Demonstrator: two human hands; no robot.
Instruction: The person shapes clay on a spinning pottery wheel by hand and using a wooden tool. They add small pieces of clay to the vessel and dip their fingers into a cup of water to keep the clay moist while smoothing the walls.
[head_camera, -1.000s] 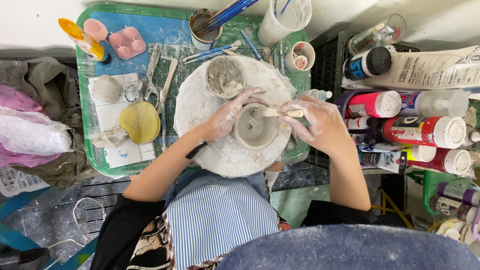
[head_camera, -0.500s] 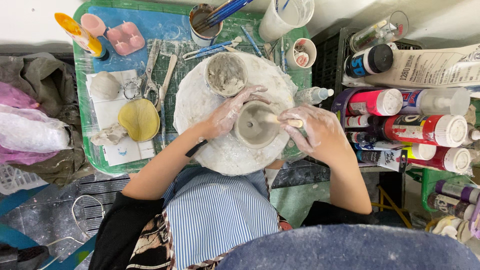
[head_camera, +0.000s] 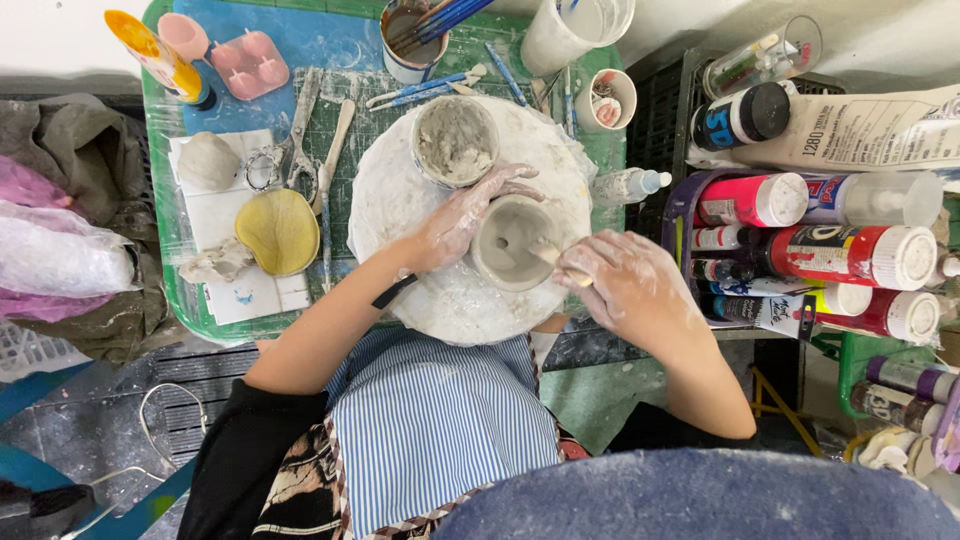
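1. Left hand (head_camera: 455, 225), slip-coated, cupped against the outer left wall of the small clay pot (head_camera: 512, 245), fingers curled over its rim.
2. Pot: grey, wet, round, open-topped; sits on the white round board (head_camera: 400, 215), just in front of the grey slip bowl (head_camera: 455, 140).
3. Right hand (head_camera: 625, 285) pinches a wooden tool (head_camera: 548, 255); its tip reaches inside the pot.

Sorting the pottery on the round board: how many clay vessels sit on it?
2: a slip-filled bowl at the board's far side, and a clay cup nearer, cradled by the left hand. None seem hidden.
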